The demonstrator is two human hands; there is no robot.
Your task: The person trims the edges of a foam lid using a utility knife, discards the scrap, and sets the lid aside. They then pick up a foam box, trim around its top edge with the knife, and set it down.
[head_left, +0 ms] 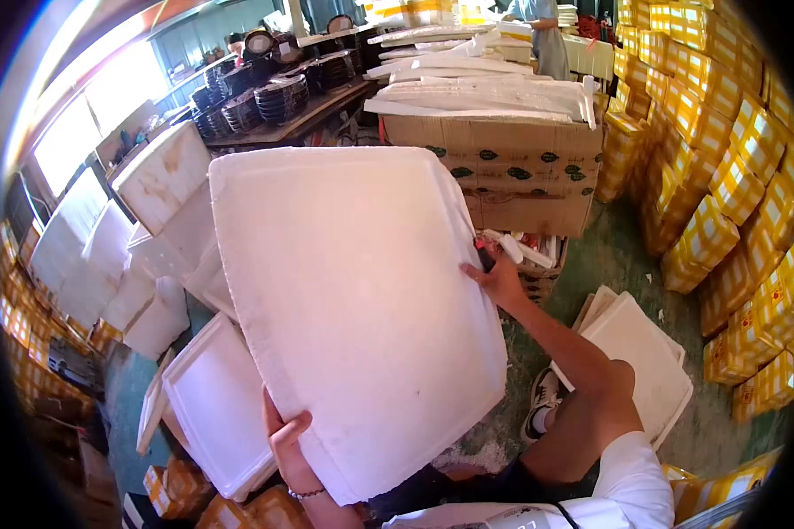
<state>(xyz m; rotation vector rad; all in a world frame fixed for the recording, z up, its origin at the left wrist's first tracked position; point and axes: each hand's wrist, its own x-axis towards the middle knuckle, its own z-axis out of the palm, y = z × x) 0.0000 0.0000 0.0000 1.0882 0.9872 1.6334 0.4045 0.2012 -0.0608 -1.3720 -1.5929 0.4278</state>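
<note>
A large white foam lid (353, 309), tilted up in front of me, fills the middle of the head view. My left hand (287, 441) is closed on its lower left edge, with the thumb lying over the face. At the right edge, my right hand (498, 280) has its thumb on the lid and its other fingers curled behind. A small dark and red object (484, 256) shows by those fingers; I cannot make out what it is. Below and behind the lid are my bent knee and shoe.
White foam lids (640, 353) lie stacked at right; others (220, 401) lean at left near foam boxes (163, 176). A cardboard box (520, 167) bearing foam sheets (485, 99) stands ahead. Yellow-taped cartons (710, 203) wall the right side. Black round stacks (280, 99) and another person (549, 40) are behind.
</note>
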